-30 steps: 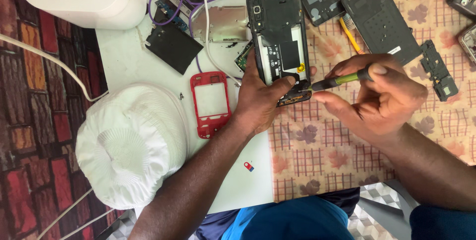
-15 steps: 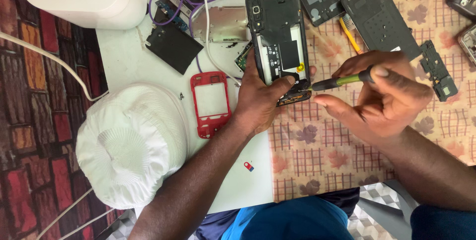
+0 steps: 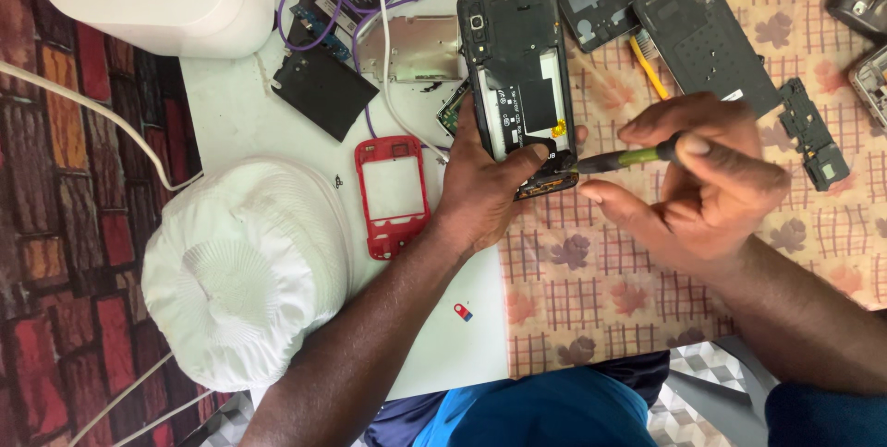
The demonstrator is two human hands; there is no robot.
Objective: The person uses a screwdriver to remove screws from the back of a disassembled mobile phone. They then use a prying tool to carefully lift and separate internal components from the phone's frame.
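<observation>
- The right hand (image 3: pixel 702 179) was seen closed around a green-handled screwdriver (image 3: pixel 628 159); thumb and fingertips were pinched on the handle, with no gap showing.
- The screwdriver's long axis was laid nearly level across the view, its dark tip pointed leftward from the fingers toward the lower end of the opened phone (image 3: pixel 520 87).
- The tip was met at the phone's bottom edge, at or just above the exposed board there (actual contact could not be told).
- The left hand (image 3: pixel 485 184) was wrapped about the phone's lower part, thumb pressed on the inner face and fingers hidden beneath; it was shut on the phone and was the nearer hand to it.
- The phone was held with its long axis running away from the person, camera end farthest, over the seam between the white board (image 3: pixel 231 114) and the patterned cloth (image 3: pixel 591 290).
- Just left of the left wrist a red phone frame (image 3: pixel 393 196) lay flat on the white board; beyond it a white ribbed cap (image 3: pixel 240 271) rested (well apart from the work).
- Past the right hand, a black back cover (image 3: pixel 716 41) and a yellow tool (image 3: pixel 650 68) lay on the cloth.
- Against the earlier frames little was changed: both grips were kept, and the phone was seen slightly more upright in the view, the tip held at the same lower end.
</observation>
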